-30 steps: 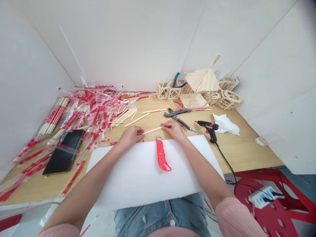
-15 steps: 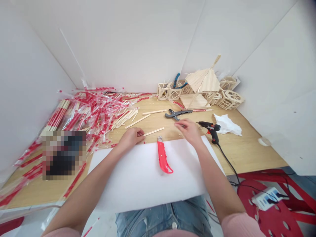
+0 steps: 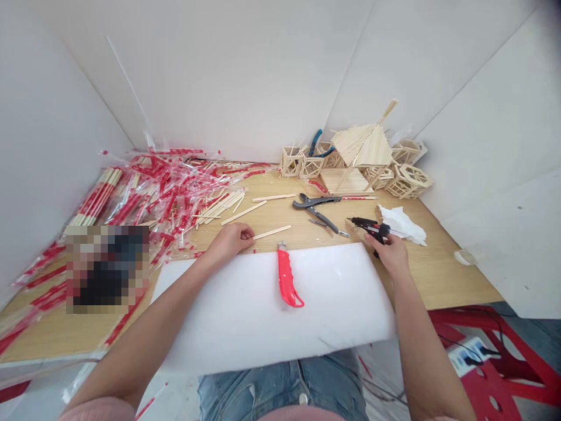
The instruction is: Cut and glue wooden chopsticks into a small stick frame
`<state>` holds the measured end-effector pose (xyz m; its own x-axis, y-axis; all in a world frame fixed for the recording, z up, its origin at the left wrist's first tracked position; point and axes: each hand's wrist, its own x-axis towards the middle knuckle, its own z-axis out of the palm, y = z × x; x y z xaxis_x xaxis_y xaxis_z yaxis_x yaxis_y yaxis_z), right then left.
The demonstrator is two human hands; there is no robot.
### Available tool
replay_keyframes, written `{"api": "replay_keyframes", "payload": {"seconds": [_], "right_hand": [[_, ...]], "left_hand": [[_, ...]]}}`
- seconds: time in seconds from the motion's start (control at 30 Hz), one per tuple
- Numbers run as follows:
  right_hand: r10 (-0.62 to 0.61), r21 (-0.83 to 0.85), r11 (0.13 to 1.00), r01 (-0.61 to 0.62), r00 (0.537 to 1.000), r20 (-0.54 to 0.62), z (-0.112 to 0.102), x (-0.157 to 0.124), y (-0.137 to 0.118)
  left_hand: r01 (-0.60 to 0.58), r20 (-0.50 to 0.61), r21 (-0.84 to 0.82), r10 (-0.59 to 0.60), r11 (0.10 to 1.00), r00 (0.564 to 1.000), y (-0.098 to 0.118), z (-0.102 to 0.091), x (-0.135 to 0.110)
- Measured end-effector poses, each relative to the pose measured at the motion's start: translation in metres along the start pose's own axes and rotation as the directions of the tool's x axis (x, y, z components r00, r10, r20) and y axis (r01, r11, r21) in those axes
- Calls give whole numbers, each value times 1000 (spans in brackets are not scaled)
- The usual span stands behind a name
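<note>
While stick stays, right hand reached glue-gun.

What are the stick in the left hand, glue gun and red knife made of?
Stick: likely bare wood; pale tan, matte.
Glue gun: probably plastic casing; black, moulded-looking body.
Knife handle: seems smooth plastic; evenly bright red.
Knife tip: possibly metal, judging by its grey colour.

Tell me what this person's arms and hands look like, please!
The left hand and right hand wear no gloves. Both forearms are bare, with no watch or bracelet to see. Up the left arm, a soft pink sleeve begins.
</note>
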<state>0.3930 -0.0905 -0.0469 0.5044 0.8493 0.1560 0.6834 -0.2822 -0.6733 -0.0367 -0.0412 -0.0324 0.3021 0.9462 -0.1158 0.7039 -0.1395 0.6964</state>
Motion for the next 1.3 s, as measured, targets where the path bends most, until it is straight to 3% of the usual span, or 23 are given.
{"api": "replay_keyframes", "payload": {"seconds": [0.1, 0.2, 0.27, 0.33, 0.37, 0.43, 0.47, 0.53, 0.6, 0.77, 1.3], "right_hand": [[66, -77, 995, -59, 993, 98, 1, 11, -9], [-1, -103, 995, -4, 999, -44, -4, 6, -28], [-53, -29, 998, 50, 992, -112, -7, -7, -50], [-34, 97, 995, 31, 999, 31, -6, -24, -77], [-38, 135, 991, 13, 982, 185, -3, -33, -92], [-114, 200, 979, 26, 890, 442, 9, -52, -120], [-182, 251, 966, 56, 838, 515, 18, -60, -132], [-311, 356, 930, 97, 723, 617, 38, -73, -150], [-373, 404, 907, 117, 668, 644, 58, -81, -161], [-356, 345, 926, 153, 660, 662, 84, -89, -168], [-348, 246, 937, 246, 628, 696, 88, -88, -170]], "left_hand": [[-15, -24, 10, 15, 1000, 1000, -4, 4, 1], [-29, -35, 33, 30, 999, 999, -7, 7, 3], [-28, -33, 44, 29, 999, 999, -7, 7, 3], [-22, -28, 48, 24, 999, 999, -5, 5, 2], [-18, -27, 47, 19, 999, 999, -4, 5, 2], [-11, -26, 40, 12, 999, 1000, 0, 3, 0], [-8, -26, 36, 9, 999, 1000, 1, 2, -1], [-6, -23, 24, 6, 1000, 1000, 2, 2, -2], [-7, -22, 19, 8, 1000, 1000, 1, 3, -2], [-24, -39, 43, 26, 999, 999, -2, 6, 0], [16, -60, 73, -12, 997, 998, 1, 6, -2]]}}
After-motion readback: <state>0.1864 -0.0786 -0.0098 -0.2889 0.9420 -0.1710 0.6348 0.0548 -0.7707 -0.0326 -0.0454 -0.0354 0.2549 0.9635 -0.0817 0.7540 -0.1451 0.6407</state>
